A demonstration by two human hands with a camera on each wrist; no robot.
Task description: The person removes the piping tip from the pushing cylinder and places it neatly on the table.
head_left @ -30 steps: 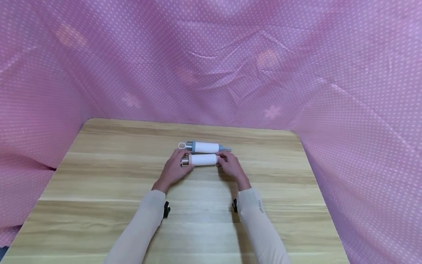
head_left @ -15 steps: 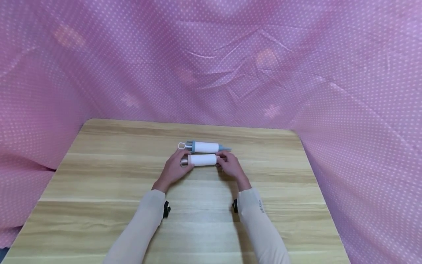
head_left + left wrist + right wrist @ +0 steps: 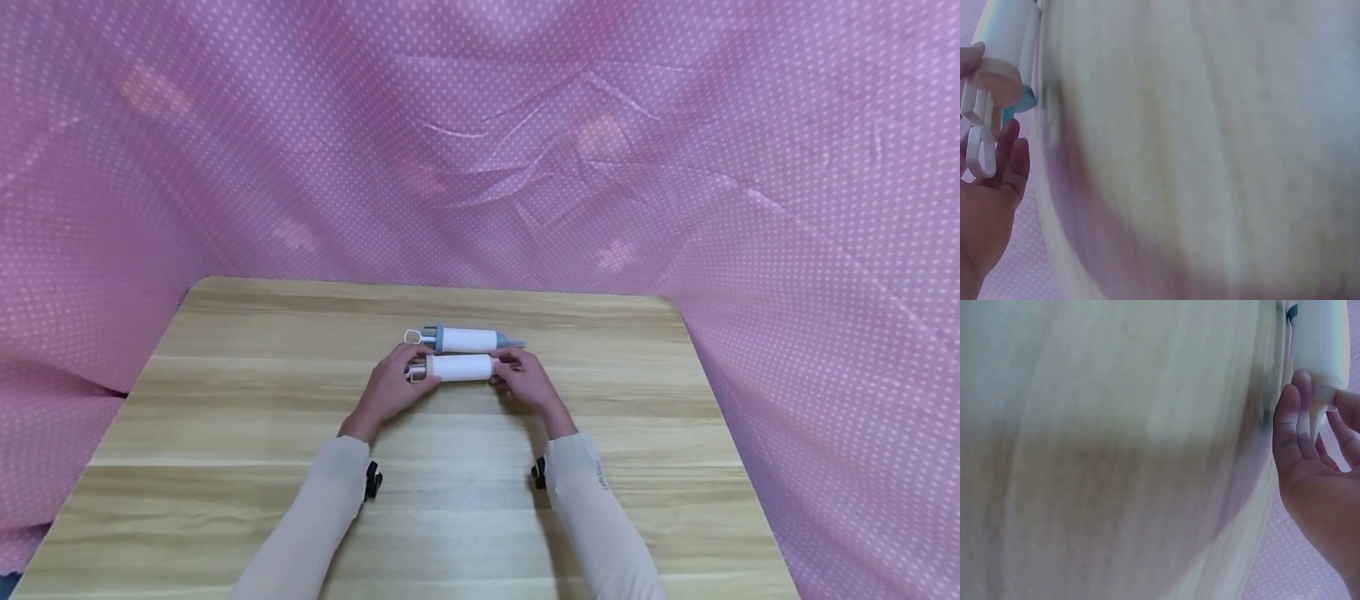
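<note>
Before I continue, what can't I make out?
Head: tip of the pink-collared tube, hidden by the right hand.
Head: lettering on the right sleeve, too small to read reliably.
Left wrist: most of the blue-collared tube, behind the pink-collared tube.
Left wrist: part of the left hand, cut off by the edge.

A wood-grained table (image 3: 225, 417) is enclosed behind and at both sides by pink cloth (image 3: 480, 167), patterned with pale dots.

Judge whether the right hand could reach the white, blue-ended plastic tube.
Probably yes: the blue-ended tube lies just beyond the right hand, nothing visibly between, though that hand holds the white, pink-ended plastic tube.
</note>
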